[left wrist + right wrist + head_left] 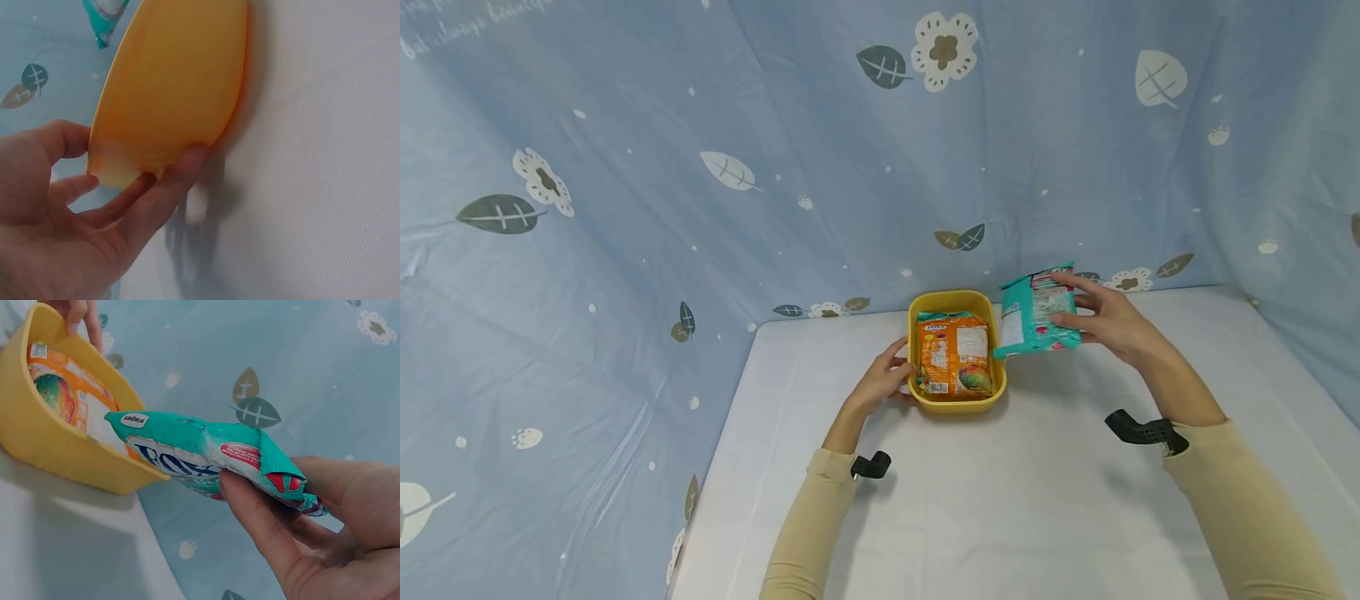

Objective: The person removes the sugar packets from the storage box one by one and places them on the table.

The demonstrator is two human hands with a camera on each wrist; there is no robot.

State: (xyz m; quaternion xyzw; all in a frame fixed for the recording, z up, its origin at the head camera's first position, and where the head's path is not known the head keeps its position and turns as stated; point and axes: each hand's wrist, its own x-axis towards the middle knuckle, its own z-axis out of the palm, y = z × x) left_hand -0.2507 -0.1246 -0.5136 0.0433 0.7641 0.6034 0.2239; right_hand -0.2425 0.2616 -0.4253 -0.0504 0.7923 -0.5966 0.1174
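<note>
My right hand holds a teal snack packet by its right side, just right of the yellow container's rim and raised off the table. In the right wrist view this packet shows the letters "FOX", with thumb and fingers on opposite faces. On the table stands the yellow container, with my left hand gripping its left wall. The left wrist view shows fingers spread against the container's outer wall. Inside lies an orange packet, with a bit of teal wrapping showing behind it.
The table has a white cover. A blue curtain with leaf and flower prints hangs close behind the container and along the left side. Each wrist carries a black camera mount.
</note>
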